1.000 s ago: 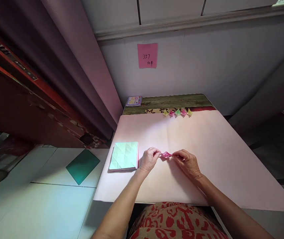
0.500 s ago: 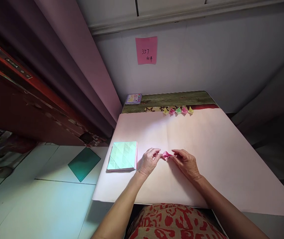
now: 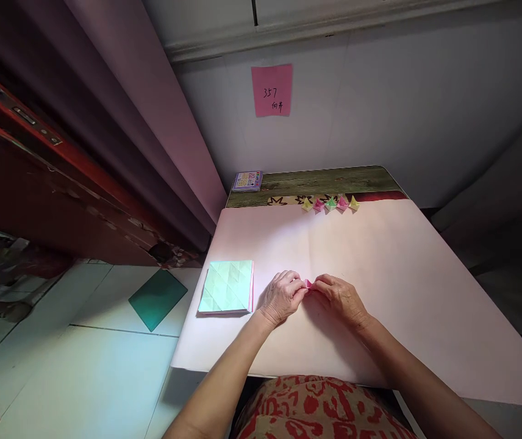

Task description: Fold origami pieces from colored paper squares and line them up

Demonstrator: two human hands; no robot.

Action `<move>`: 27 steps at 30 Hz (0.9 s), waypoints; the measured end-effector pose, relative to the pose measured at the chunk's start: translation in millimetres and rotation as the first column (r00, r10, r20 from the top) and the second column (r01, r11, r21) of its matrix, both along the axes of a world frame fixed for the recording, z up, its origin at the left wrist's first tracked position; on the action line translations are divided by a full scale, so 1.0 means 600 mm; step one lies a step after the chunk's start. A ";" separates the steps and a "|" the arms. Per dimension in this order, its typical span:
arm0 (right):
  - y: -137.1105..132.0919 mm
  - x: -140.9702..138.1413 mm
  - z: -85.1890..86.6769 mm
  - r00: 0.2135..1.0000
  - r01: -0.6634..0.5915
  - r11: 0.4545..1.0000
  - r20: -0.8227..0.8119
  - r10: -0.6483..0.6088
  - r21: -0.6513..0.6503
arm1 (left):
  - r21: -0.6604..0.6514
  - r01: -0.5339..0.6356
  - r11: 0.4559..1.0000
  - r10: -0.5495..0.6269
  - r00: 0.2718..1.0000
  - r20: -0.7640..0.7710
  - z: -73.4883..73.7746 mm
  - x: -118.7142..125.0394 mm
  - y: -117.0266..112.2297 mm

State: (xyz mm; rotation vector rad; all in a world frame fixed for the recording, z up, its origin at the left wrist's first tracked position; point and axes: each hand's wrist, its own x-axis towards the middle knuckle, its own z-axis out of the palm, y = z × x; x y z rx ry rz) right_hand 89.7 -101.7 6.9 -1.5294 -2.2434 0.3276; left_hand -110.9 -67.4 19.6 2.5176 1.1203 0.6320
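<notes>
Between my fingertips is a small pink folded paper piece [image 3: 308,284], mostly covered by the fingers. My left hand [image 3: 283,296] pinches its left side, and my right hand [image 3: 339,300] pinches the right side. Both hands are just over the pale paper sheet that covers the table [image 3: 407,292]. Left of my left hand lies a stack of square paper [image 3: 227,286], light green with crease lines on top and pink at its edge. A row of several small folded paper pieces, yellow, pink and green [image 3: 331,203], stands along the sheet's far edge.
A small printed packet [image 3: 248,180] rests at the table's far left corner. On the wall hangs a pink handwritten note [image 3: 272,90]. A dark green square [image 3: 158,300] lies on the tiled floor to the left, near a purple curtain [image 3: 142,122].
My hands have drawn closer together, and their fingers now cover more of the pink folded paper. The whole view has shifted slightly.
</notes>
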 end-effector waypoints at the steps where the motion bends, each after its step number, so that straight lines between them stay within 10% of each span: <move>1: 0.001 -0.002 0.001 1.000 0.008 1.000 0.022 -0.008 0.003 | 0.010 -0.020 1.000 0.020 0.999 -0.026 -0.001 0.002 0.002; 16: 0.019 -0.022 0.026 0.980 0.019 0.991 0.200 0.007 -0.132 | -0.119 -0.101 0.988 0.095 0.994 -0.049 -0.009 0.013 0.007; 27: 0.012 0.024 0.012 0.988 0.079 0.995 -0.127 -0.086 -0.061 | -0.214 -0.223 0.951 0.280 0.914 0.292 -0.021 0.006 0.014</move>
